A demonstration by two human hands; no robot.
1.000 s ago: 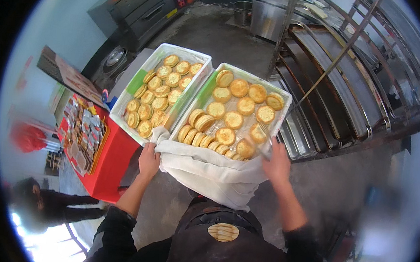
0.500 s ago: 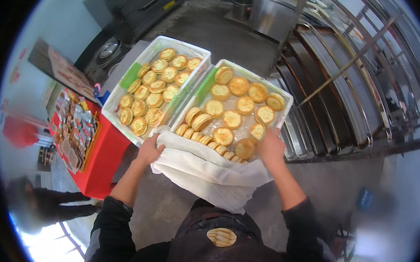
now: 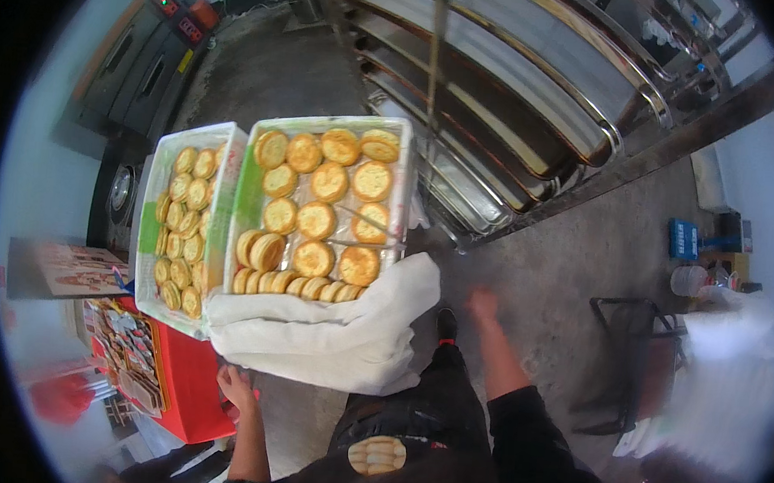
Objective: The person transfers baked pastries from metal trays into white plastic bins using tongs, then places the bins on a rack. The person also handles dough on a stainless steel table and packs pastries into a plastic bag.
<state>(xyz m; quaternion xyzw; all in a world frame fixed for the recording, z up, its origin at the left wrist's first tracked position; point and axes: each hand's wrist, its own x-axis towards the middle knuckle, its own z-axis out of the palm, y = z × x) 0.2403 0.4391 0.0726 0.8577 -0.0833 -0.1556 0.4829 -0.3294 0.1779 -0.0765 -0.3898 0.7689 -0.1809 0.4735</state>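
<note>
A white box [image 3: 404,166] with a green side strip holds several round golden flatcakes [image 3: 317,221], some flat, some on edge in a row along its near side. Thin metal tongs [image 3: 365,240] lie over the cakes at its right. A white cloth [image 3: 326,340] is draped on the box's near edge and hangs down in folds. Just below the cloth's left end is my left hand [image 3: 238,388], loosely curled with fingers a little apart and nothing visible in it. My right hand [image 3: 483,305], smeared by motion, is over the floor right of the cloth, apart from the box.
A second white box [image 3: 146,265] of cakes adjoins on the left. Beyond it are a red-covered table [image 3: 192,398] with packets and, further off, an oven [image 3: 134,67]. A metal rack [image 3: 496,222] of trays stands at the right, a dark chair [image 3: 647,367] nearer.
My view has swung right, so the boxes sit further left. Both hands have come off the cloth and box edge, the right one moving out to the right. The tongs now show.
</note>
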